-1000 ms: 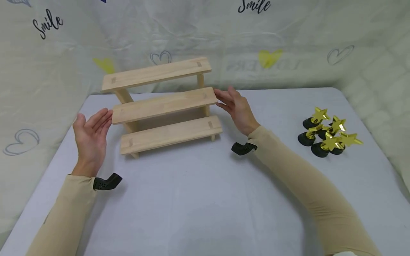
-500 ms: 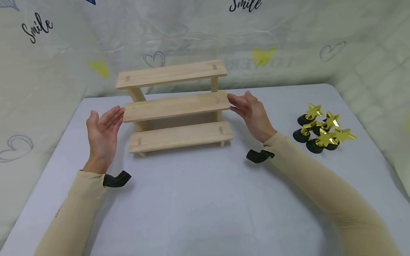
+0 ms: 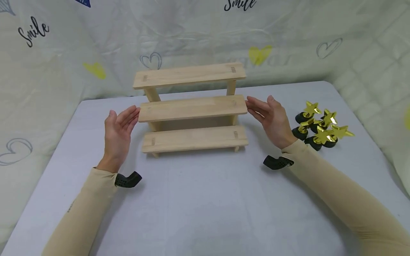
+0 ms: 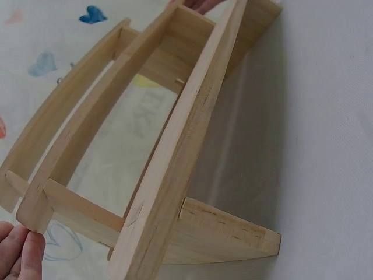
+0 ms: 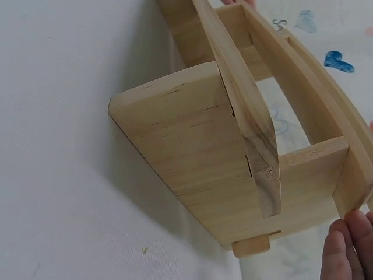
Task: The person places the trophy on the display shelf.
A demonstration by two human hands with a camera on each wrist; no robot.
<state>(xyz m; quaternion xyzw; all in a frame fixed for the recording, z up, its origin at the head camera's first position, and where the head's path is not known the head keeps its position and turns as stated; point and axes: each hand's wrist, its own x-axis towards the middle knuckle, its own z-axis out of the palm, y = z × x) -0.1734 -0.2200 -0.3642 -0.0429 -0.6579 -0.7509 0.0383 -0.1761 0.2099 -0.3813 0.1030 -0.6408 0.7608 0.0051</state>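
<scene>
A pale wooden three-tier display stand (image 3: 192,108) stands toward the back of the table, its shelves stepping up away from me. My left hand (image 3: 118,137) is at the left end of the middle shelf, palm turned up and inward, fingers straight with the fingertips (image 4: 28,248) at the shelf's end. At the opposite end is my right hand (image 3: 270,119), fingers extended, its fingertips (image 5: 355,239) against the middle shelf's right end. Neither hand wraps around the wood; the stand sits between them.
Several gold star trophies (image 3: 323,133) on black round bases cluster on the right of the white-covered table (image 3: 205,206), just beyond my right wrist. A pale curtain (image 3: 192,32) printed with hearts and words hangs behind the table's back edge.
The stand has slid to the right between my two hands and turned slightly, so its shelves run straighter across the table. Both hands moved right with it; the trophies stayed put.
</scene>
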